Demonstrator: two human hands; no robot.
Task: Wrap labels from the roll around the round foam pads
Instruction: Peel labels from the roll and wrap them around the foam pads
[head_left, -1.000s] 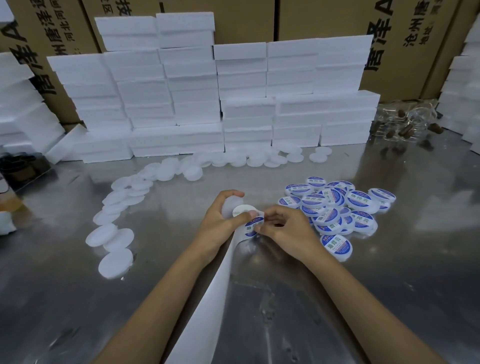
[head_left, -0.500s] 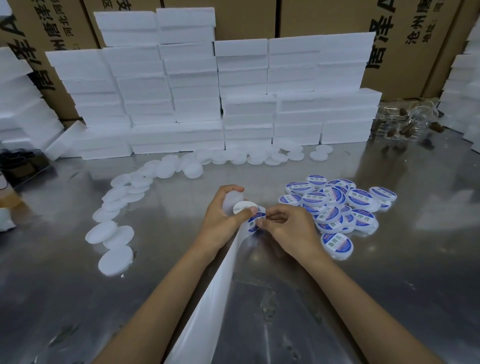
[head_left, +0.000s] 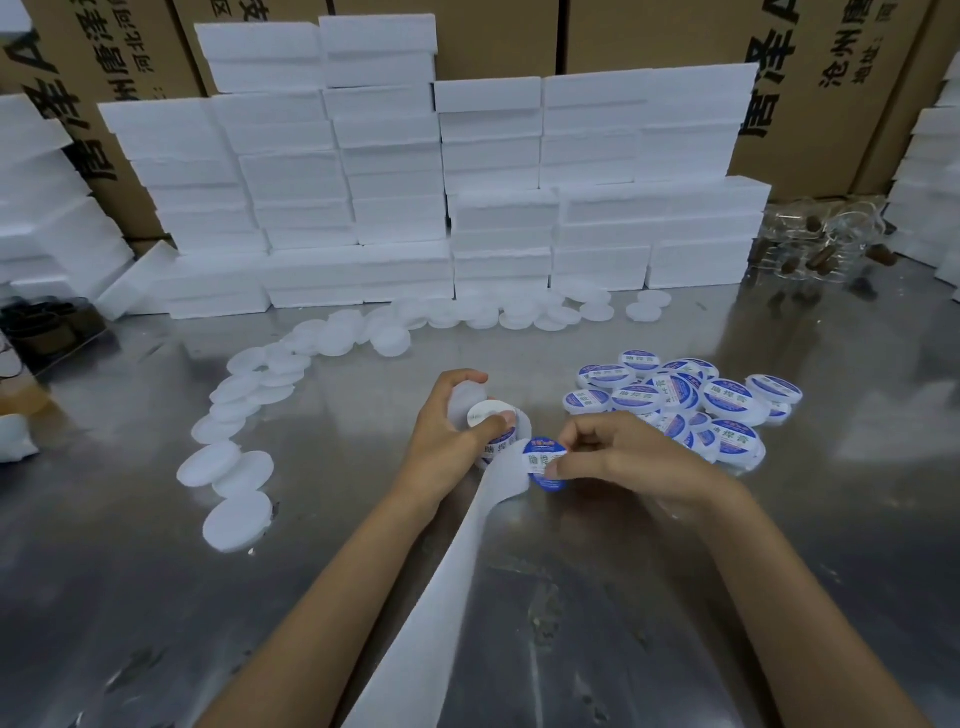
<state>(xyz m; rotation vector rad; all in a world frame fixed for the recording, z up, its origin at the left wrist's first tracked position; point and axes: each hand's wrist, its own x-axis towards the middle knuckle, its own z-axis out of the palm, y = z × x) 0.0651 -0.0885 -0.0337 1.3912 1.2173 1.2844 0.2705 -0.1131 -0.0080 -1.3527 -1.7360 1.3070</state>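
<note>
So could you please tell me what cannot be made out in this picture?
- Label roll: the left hand hides most of it.
- Backing strip: its end is cut off by the bottom edge.
- Peeled label: the right hand pinches it; small print too small.
- Plastic packets: contents blurred.

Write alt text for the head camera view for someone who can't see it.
Over a steel table, the right hand peels a round blue label off backing paper while the left hand grips the label roll. Labelled pads lie right, bare pads left.
</note>
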